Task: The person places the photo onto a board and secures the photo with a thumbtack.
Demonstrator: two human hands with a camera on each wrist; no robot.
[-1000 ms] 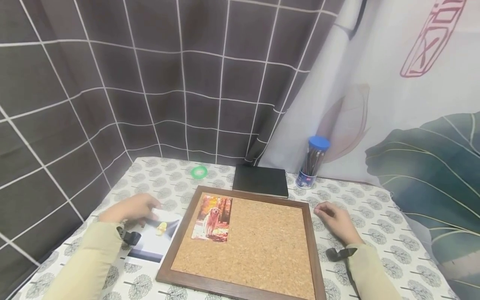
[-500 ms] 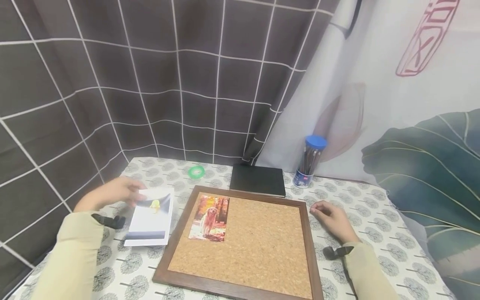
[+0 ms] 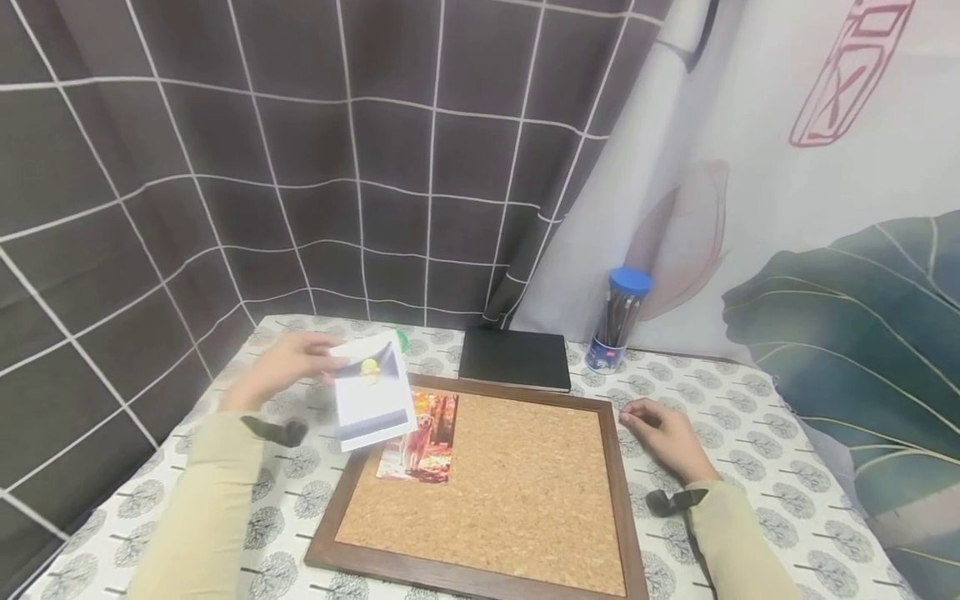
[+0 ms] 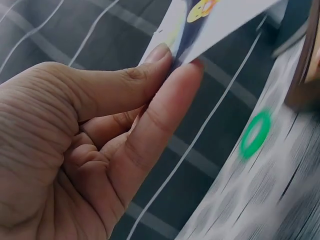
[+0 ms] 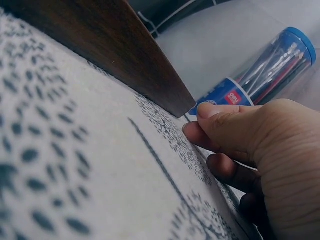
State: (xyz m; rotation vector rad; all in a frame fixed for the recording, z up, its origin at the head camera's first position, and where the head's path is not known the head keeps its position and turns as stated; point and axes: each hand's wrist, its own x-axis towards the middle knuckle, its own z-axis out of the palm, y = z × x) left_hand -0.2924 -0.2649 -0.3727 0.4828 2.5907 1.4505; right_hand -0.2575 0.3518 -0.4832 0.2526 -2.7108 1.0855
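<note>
My left hand (image 3: 292,365) pinches a photo print (image 3: 373,400) by its edge between thumb and index finger. The print is mostly white and grey with a small yellow figure. It is raised and tilted, overlapping the left frame of the corkboard (image 3: 525,500) in the head view. On the cork's upper left lies a photo of a golden dog (image 3: 432,454), partly hidden behind the held print. My right hand (image 3: 666,437) rests on the table beside the board's right edge, fingers loosely curled and holding nothing. The right wrist view shows its fingertips close to the brown wooden frame (image 5: 125,55).
A black notebook (image 3: 514,358) lies behind the board. To its right stands a clear tube of pencils (image 3: 618,321) with a blue lid. A green tape roll (image 4: 255,134) lies at the back left on the tree-patterned tablecloth (image 3: 787,500). Curtains hang behind the table.
My left hand has lifted the photo print off the tablecloth, first moving left, then right and up toward the board's upper left. My right hand has stayed in place.
</note>
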